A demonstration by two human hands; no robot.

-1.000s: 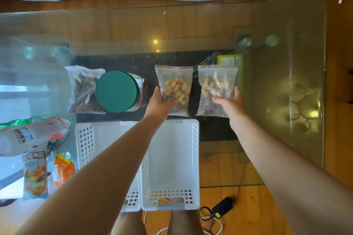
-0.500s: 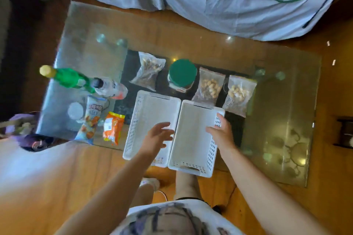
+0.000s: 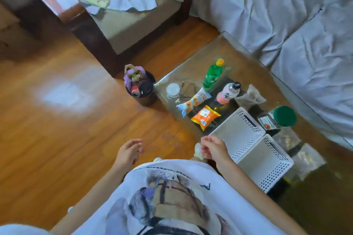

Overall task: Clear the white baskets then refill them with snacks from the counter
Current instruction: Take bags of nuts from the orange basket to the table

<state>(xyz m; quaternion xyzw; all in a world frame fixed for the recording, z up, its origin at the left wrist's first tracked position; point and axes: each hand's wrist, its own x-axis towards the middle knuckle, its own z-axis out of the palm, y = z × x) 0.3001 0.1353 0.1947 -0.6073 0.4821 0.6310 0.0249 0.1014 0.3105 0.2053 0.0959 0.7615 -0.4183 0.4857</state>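
Note:
Two empty white baskets sit side by side on the glass table, one (image 3: 237,132) nearer the middle and one (image 3: 264,164) nearer me. Beside them lie an orange snack pack (image 3: 205,117), a long patterned snack bag (image 3: 194,101), a green bottle (image 3: 213,73), a pink bottle (image 3: 228,91), a green-lidded jar (image 3: 280,117) and clear zip bags (image 3: 250,96). My left hand (image 3: 128,153) hangs over the floor with loosely curled fingers, holding nothing. My right hand (image 3: 214,149) hovers just left of the baskets, fingers loosely curled, empty.
A dark bin (image 3: 140,89) full of rubbish stands on the wooden floor at the table's corner. An armchair (image 3: 118,23) stands at the back left and a sofa under a grey sheet (image 3: 286,15) runs along the right. A white lid (image 3: 172,89) and cable lie on the table.
Both hands have left the zip bags and baskets and pulled back toward my body. My view has swung left, so the table now sits at the right.

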